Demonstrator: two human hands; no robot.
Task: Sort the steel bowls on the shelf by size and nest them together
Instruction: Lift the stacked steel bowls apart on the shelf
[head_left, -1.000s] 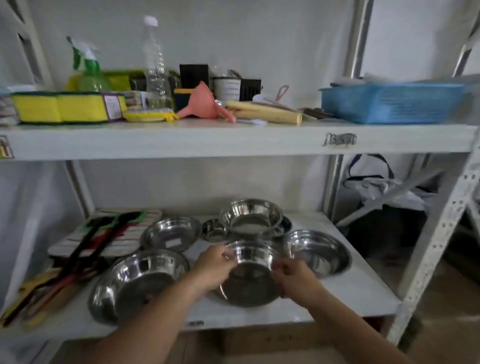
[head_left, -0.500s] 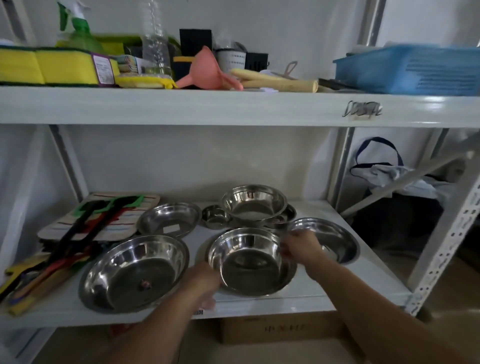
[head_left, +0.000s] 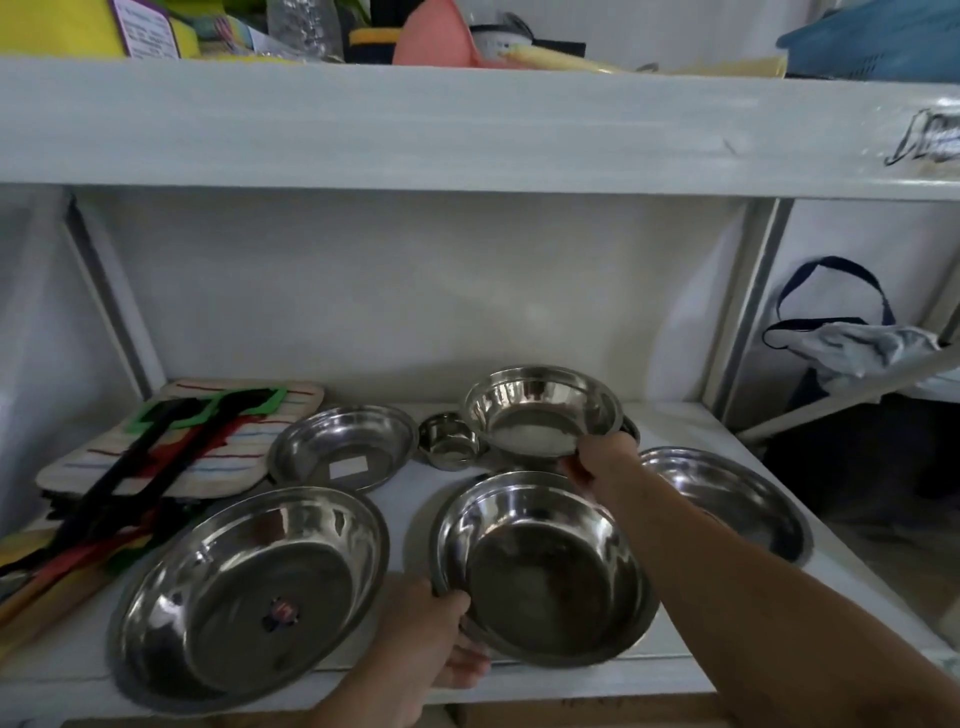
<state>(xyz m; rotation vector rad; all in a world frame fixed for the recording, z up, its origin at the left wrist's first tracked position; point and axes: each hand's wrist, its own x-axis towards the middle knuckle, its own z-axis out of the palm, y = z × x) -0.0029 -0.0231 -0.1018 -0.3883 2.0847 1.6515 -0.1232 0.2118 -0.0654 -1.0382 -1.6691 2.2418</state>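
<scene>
Several steel bowls stand on the lower white shelf (head_left: 405, 493). My left hand (head_left: 436, 639) grips the near-left rim of a mid-size bowl (head_left: 545, 566) at the front centre. My right hand (head_left: 602, 462) reaches behind it and holds the front rim of a deeper bowl (head_left: 540, 410) at the back, which looks slightly raised. A wide shallow bowl (head_left: 249, 592) sits front left, another shallow one (head_left: 727, 499) at the right, partly hidden by my right arm. A labelled bowl (head_left: 343, 447) and a tiny bowl (head_left: 449, 439) stand at the back.
A striped cloth pad (head_left: 182, 447) with black, red and green utensils (head_left: 130, 483) fills the shelf's left end. The upper shelf board (head_left: 467, 124) hangs low overhead, loaded with sponges, a funnel and a blue basket (head_left: 878, 41). A bag (head_left: 852, 338) hangs to the right.
The view has moved closer and lower. My right hand left the front bowl's rim and went back to the deeper rear bowl. My left hand stays on the front bowl's near rim.
</scene>
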